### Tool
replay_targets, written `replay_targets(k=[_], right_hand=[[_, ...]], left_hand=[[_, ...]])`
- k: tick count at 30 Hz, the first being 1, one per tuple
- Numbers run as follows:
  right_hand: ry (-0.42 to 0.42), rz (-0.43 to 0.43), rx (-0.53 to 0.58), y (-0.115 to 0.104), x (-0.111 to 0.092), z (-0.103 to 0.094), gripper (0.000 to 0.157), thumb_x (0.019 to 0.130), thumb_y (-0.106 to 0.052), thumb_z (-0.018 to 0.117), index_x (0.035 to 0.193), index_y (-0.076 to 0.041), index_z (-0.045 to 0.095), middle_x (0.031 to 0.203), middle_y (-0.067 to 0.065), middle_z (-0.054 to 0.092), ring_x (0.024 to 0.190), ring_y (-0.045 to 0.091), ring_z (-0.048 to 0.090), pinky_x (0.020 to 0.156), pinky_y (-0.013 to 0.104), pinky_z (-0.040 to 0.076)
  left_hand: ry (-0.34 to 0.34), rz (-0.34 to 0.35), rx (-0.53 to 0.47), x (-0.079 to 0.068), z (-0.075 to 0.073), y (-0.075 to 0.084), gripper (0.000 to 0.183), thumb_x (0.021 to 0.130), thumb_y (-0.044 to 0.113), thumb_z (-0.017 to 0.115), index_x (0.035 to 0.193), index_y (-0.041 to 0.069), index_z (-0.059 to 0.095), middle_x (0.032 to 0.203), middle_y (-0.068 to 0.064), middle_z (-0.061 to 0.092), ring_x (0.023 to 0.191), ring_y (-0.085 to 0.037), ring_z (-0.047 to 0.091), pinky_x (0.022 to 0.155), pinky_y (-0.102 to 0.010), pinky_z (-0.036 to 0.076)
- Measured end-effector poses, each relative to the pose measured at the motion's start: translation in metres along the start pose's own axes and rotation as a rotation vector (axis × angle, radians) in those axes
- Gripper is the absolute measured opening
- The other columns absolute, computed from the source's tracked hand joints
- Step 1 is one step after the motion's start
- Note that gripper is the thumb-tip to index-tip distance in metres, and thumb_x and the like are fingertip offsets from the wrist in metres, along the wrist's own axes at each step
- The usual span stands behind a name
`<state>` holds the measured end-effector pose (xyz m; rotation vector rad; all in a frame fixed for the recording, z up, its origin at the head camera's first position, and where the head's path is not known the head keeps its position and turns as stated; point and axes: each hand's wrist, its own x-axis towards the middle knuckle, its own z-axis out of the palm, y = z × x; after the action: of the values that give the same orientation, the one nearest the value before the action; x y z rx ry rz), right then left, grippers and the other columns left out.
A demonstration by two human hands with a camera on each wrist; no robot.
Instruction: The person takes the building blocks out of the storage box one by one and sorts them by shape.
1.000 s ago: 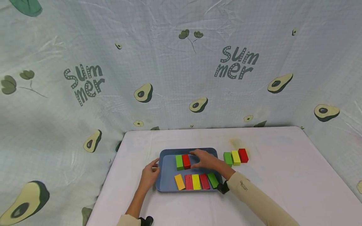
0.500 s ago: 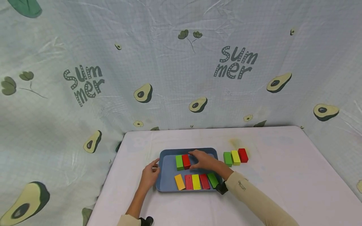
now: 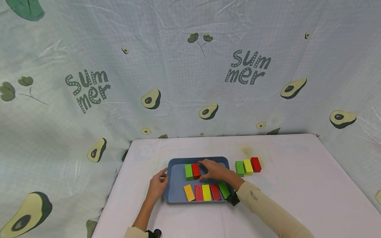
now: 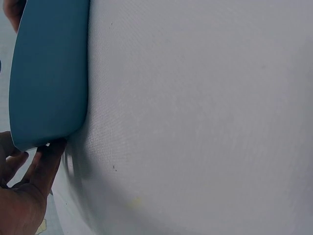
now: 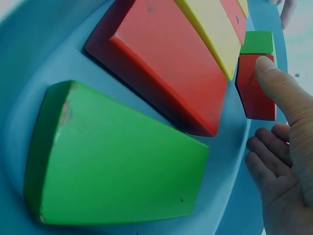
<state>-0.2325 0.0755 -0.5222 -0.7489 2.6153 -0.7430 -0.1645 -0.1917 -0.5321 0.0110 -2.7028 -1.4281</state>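
Observation:
A blue tray [image 3: 175,185] lies on the table with coloured blocks in it. My left hand [image 3: 156,185] is at its left side, relaxed fingers touching the tray's outer wall [image 4: 49,78]. My right hand [image 3: 216,170] reaches over the tray, thumb and forefinger pinching the ends of a red block [image 3: 196,171], which stands against a green block [image 3: 189,172]. In the right wrist view the thumb overlaps that red block, the other fingers hang curled beside it. Along the near wall sit an orange block [image 3: 189,192], a red, a yellow [image 3: 206,192], another red and a tilted green block [image 5: 122,156].
Right of the tray stand a green block [image 3: 239,168], a yellow block [image 3: 248,167] and a red block [image 3: 256,164] side by side on the table [image 3: 297,185]. A printed cloth [image 3: 178,66] hangs behind and around the table.
My right hand has shifted very slightly to the left at the red block. The left hand, tray and blocks keep their places; the head view tilts a touch.

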Motion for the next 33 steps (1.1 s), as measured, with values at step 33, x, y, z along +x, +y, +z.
replay_targets(k=[33], right_hand=[[-0.026, -0.018, -0.024, -0.013, 0.008, 0.000, 0.076, 0.078, -0.038, 0.076, 0.138, -0.003, 0.045, 0.130, 0.011, 0.049, 0.114, 0.021, 0.048, 0.095, 0.037, 0.042]], left_hand=[[-0.012, -0.011, -0.020, -0.003, -0.002, 0.005, 0.043, 0.087, -0.003, 0.055, 0.130, -0.004, 0.054, 0.099, -0.017, 0.061, 0.084, -0.025, 0.063, 0.065, -0.033, 0.049]])
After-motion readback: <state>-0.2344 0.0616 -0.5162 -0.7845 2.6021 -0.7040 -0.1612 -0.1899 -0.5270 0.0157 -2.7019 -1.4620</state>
